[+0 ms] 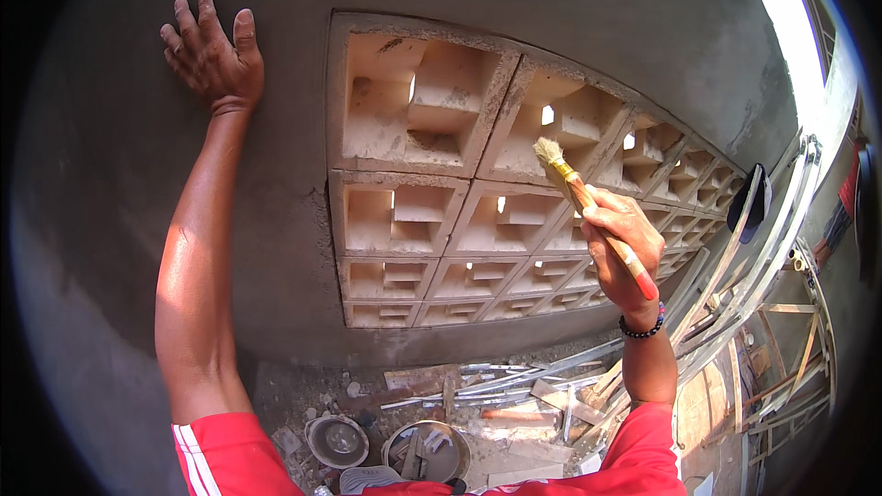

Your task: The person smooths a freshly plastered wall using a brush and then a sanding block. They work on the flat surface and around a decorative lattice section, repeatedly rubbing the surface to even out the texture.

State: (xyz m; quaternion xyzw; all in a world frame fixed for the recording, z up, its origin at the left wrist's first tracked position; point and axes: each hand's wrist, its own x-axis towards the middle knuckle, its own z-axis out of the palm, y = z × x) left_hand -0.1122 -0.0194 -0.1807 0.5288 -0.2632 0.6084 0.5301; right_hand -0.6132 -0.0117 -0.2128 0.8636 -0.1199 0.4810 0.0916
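Note:
My left hand (213, 60) lies flat with fingers spread against the grey plastered wall (276, 129), left of a panel of ventilation blocks (409, 166). In my right hand (625, 243) is a paintbrush (588, 202) with a wooden handle tipped in red. Its pale bristles point up and to the left, in front of the upper row of blocks. Whether the bristles touch a block I cannot tell. The blocks are cream-coloured, with deep square recesses and small openings that let light through.
Below the wall stand a round bucket (336, 441) and a wider tub (427, 450) with scraps in it. Wood offcuts and metal strips (514, 377) litter the floor. Long metal profiles (772, 248) lean at the right, with a dark cap (749, 204) hanging there. Another person (841, 211) is partly visible at far right.

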